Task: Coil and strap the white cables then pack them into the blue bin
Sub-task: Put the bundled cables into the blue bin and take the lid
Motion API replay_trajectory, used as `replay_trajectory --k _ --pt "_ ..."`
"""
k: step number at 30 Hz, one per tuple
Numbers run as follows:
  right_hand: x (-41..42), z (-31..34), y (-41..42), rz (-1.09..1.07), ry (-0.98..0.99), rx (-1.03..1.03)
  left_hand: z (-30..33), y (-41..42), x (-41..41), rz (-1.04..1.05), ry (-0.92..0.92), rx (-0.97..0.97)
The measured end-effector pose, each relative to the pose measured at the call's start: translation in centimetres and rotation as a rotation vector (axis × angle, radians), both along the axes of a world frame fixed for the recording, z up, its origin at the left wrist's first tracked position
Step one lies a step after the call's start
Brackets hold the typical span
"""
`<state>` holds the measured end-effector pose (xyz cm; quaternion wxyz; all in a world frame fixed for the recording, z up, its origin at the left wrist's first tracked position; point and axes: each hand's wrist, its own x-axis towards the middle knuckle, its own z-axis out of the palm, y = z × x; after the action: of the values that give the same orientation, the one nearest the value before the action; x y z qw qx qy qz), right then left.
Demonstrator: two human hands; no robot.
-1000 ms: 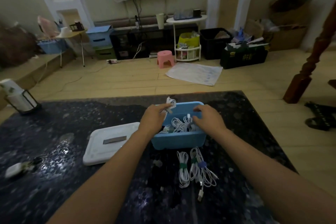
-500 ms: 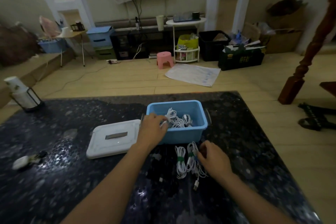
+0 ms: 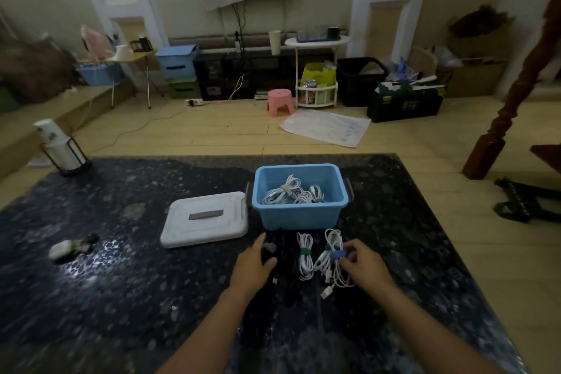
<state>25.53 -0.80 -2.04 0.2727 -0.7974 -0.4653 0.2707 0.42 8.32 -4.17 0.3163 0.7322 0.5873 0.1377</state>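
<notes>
- Your right hand (image 3: 362,264) pinches the blue strap of a coiled white cable (image 3: 334,261), which lies on the dark table (image 3: 121,282) just in front of the blue bin (image 3: 300,215).
- Your left hand (image 3: 253,264) rests spread and empty in front of the bin's left corner.
- A green-strapped coil (image 3: 305,255) lies between your hands.
- Strapped white cables (image 3: 291,191) sit inside the bin.
- The white lid (image 3: 205,218) lies flat, left of the bin.
</notes>
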Motion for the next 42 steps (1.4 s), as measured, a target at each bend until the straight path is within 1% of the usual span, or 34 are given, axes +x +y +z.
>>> replay_trajectory --k 5,9,13,15,17,19,21,24,25,27,29,30,33,34,36,39,40,42 --pt "0.3 1.0 -0.7 -0.053 0.136 0.122 -1.1 0.1 0.3 0.027 0.045 -0.008" --pt "-0.5 3.3 -0.2 -0.051 0.283 0.242 -0.4 -0.1 0.3 0.04 -0.056 -0.043" --pt "-1.1 6.8 1.6 -0.033 0.412 0.298 2.0 0.8 -0.5 0.01 -0.206 -0.015" --pt "-0.9 9.2 2.9 -0.035 0.403 0.343 3.9 1.7 -1.1 -0.007 -0.252 0.028" --pt "-0.4 11.6 4.7 -0.029 0.354 0.407 6.3 2.5 -1.2 -0.014 -0.344 0.083" --pt "0.0 13.5 6.9 -0.028 0.263 0.501 9.2 3.4 -0.7 -0.01 -0.438 0.141" --pt "0.3 14.7 9.3 -0.046 0.136 0.57 11.4 4.7 0.2 -0.038 -0.473 0.221" --pt "0.4 14.7 12.9 -0.026 -0.041 0.549 13.2 6.9 2.0 -0.077 -0.445 0.31" --pt "0.5 14.1 14.0 -0.004 -0.116 0.5 13.6 7.6 2.8 -0.093 -0.423 0.319" --pt "0.7 12.2 15.5 0.059 -0.282 0.331 13.8 9.0 4.4 -0.132 -0.346 0.331" --pt "0.8 9.7 15.9 0.134 -0.437 0.159 12.7 10.4 5.9 -0.176 -0.258 0.308" --pt "0.9 8.5 15.8 0.167 -0.501 0.117 11.8 11.1 6.5 -0.188 -0.188 0.284" --pt "1.2 6.3 15.1 0.248 -0.68 0.077 8.6 12.6 7.8 -0.211 0.023 0.158" --pt "1.4 6.1 14.9 0.263 -0.701 0.069 8.0 13.0 8.1 -0.206 0.063 0.122" --pt "1.8 6.4 14.7 0.308 -0.675 0.049 7.4 13.9 8.4 -0.199 0.141 0.103" --pt "2.2 6.9 14.0 0.341 -0.54 0.077 8.0 14.4 9.0 -0.261 0.253 0.105" --pt "2.2 6.9 13.5 0.314 -0.497 0.126 8.4 14.1 9.1 -0.274 0.243 0.096" --pt "2.1 6.5 12.1 0.23 -0.477 0.292 8.6 13.2 8.7 -0.282 0.18 0.104"
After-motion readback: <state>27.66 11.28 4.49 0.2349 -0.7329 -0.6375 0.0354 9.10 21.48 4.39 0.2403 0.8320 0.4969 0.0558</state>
